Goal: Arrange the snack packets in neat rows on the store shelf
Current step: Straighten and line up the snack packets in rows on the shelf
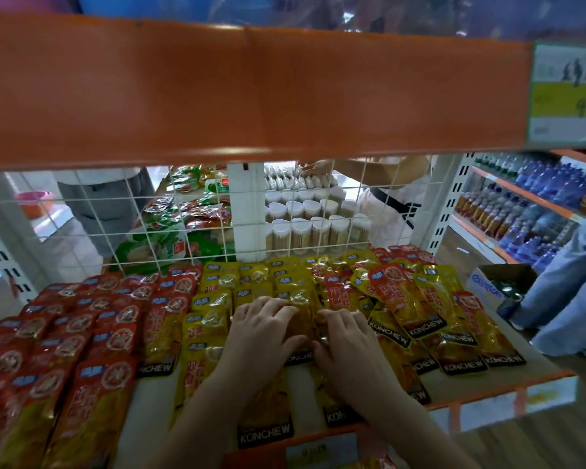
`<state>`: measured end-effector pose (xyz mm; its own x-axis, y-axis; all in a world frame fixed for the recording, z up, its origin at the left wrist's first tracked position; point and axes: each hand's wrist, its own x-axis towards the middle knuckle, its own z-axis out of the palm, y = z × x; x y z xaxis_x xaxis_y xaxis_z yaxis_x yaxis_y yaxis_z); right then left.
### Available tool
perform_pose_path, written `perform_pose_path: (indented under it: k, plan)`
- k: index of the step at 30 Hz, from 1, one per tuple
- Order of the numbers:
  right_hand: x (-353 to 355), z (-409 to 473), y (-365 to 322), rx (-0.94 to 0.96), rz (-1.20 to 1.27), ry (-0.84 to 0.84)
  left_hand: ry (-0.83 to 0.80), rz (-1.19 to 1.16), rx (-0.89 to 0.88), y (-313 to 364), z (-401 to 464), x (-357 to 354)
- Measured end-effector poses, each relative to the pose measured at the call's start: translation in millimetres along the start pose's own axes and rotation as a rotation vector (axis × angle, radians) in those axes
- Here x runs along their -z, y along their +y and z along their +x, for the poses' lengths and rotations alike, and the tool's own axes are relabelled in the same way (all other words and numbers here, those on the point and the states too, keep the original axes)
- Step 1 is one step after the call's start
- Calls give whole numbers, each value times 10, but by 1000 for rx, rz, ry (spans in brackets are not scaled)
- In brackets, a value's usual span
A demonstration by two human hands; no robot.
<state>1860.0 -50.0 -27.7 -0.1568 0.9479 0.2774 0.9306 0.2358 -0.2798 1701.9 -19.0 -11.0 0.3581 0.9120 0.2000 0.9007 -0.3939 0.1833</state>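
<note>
Red snack packets (pixel 92 333) lie in overlapping rows on the left of the shelf (pixel 481 384). Yellow packets (pixel 214 316) fill the middle, overlapping in columns. On the right, red and yellow packets (pixel 416 299) lie mixed and askew. My left hand (pixel 261 333) and my right hand (pixel 345 340) sit side by side on the same middle yellow packet (pixel 300 319), fingers spread and bent onto it. Whether they grip it or only press it is unclear.
An orange upper shelf edge (pixel 251 96) hangs low overhead. A white wire grid (pixel 190 211) backs the shelf, with other goods and people behind it. At right a person in blue (pixel 569 292) stands near a cardboard box (pixel 498 282) and bottle shelves (pixel 528 204).
</note>
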Motion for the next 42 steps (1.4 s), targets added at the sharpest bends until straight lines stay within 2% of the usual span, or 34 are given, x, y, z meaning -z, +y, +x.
perform_pose_path:
  k: [11,15,21,24,28,31,34,36,42]
  plan:
    - [84,-10,-31,-66,252,171,-24,-16,-8,-30,-16,-9]
    - [178,0,13,-161,361,277,-39,4,-34,-31,-17,-18]
    - [287,-36,128,-320,526,321,-71,18,-50,-15,-8,-12]
    - [392,-39,140,-378,687,434,-66,14,-52,-11,-5,-12]
    - [511,15,212,-405,783,590,-87,47,-70,0,10,-23]
    - [555,87,251,-387,844,539,-34,37,-65,15,29,-10]
    - [516,171,167,-304,874,319,76,6,-11,32,48,38]
    - [432,239,70,-259,812,188,123,-13,50,19,71,72]
    - [123,342,-78,-203,720,97,173,-22,150,-59,86,71]
